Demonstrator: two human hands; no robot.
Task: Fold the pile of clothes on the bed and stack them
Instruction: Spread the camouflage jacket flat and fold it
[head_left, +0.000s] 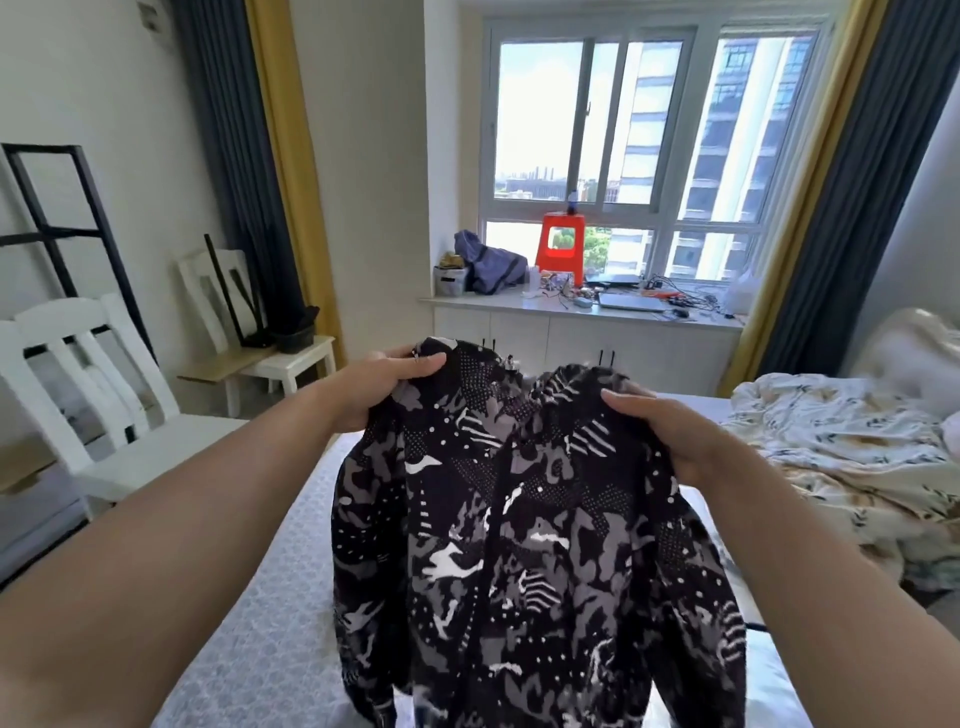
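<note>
Head view, 1 frame. Both arms reach forward over the bed (270, 597), which carries a pale grey patterned cover.

Left hand (387, 387): thumb laid flat across the top of the jacket's (519, 545) left shoulder, remaining fingers hidden behind the cloth; it pinches the fabric near the collar.

Right hand (675, 431): thumb on the front of the right shoulder, fingers curled behind; it grips the cloth likewise.

The jacket, black with grey and white camouflage print, hangs unfolded from the 2 hands above the bed, front towards the camera. Its lower edge runs out of frame, so contact with the mattress cannot be told.

Surroundings: a crumpled floral quilt (841, 457) lies on the right side of the bed. 2 white chairs (93, 374) stand at left, beside a black rack (62, 218). Beyond the bed, a window ledge (582, 306) holds an orange stool (563, 249), a dark bag (488, 267), a laptop (631, 301) and tangled cables.
</note>
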